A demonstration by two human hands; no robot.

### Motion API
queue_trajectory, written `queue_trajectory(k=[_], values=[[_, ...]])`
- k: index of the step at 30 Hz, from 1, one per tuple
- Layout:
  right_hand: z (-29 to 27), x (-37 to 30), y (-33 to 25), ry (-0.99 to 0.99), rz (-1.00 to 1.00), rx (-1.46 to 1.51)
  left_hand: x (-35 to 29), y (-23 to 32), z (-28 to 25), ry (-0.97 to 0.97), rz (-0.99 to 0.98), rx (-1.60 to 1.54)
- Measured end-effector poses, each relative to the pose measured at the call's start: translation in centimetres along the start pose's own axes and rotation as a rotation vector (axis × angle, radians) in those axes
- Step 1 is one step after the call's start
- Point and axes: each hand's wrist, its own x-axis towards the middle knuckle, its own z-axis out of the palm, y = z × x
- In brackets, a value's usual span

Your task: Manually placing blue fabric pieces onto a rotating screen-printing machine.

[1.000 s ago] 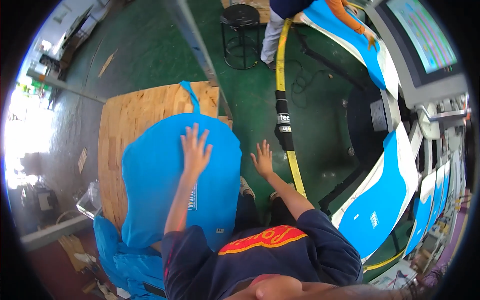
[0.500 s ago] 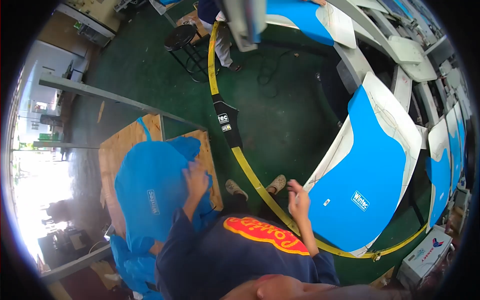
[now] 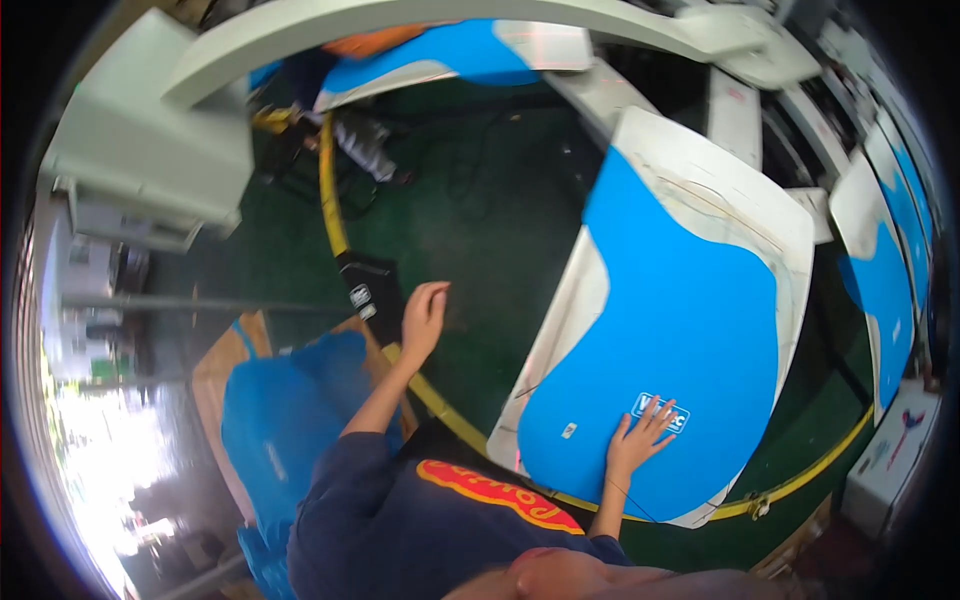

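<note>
My right hand (image 3: pixel 645 438) lies with spread fingers on a blue fabric panel (image 3: pixel 690 320), over its white printed mark near the close end. The panel lies flat on a white board (image 3: pixel 790 225) whose edges show around it. My left hand (image 3: pixel 425 318) is in the air between that board and a heap of blue fabric pieces (image 3: pixel 275 430), its fingers stretched out and nothing in them. The heap rests on a wooden board (image 3: pixel 208 385) at my left.
A yellow curved band (image 3: pixel 440 405) with a black fabric piece (image 3: pixel 375 300) over it runs round the machine. A pale machine housing (image 3: pixel 150 130) and arm (image 3: pixel 450 15) span the top. More boards with blue panels (image 3: pixel 885 310) stand right, above a carton (image 3: pixel 890 455). Another person (image 3: pixel 365 150) stands far off.
My right hand has come down onto the blue panel. My left hand has left the blue heap and moved right. The view has shifted, and the pale machine housing now shows at the upper left.
</note>
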Motion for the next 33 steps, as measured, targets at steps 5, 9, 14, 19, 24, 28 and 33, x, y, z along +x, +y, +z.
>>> queue_trajectory(k=[5, 9, 14, 19, 24, 28, 33], values=[[-1.1, 0.0, 0.6, -0.043, 0.071, 0.029, 11.7, 1.3, 20.5, -0.924, -0.699, -0.597], [-0.5, -0.2, 0.7, -0.046, 0.031, 0.108, 18.0, 1.4, 27.8, -0.878, -0.817, -1.169], [-0.3, -0.1, 0.8, -0.02, 0.036, 0.225, 22.6, 5.5, 27.7, -0.389, -0.492, -1.246], [-1.1, 3.3, 4.5, 0.266, 0.149, 0.72, 12.3, 15.9, 23.7, -0.881, -0.103, -1.073], [-9.2, 9.4, 3.3, 0.531, 0.143, 0.904, -2.4, 25.6, 10.8, -1.522, 0.621, -1.013], [-12.5, 10.6, 3.2, 0.51, -0.087, 0.786, -9.1, 25.3, 2.7, -1.729, 0.553, -1.332], [-12.0, 6.4, 7.5, 0.451, 0.012, 0.82, -11.1, 22.3, -8.0, -1.525, 0.635, -1.437]])
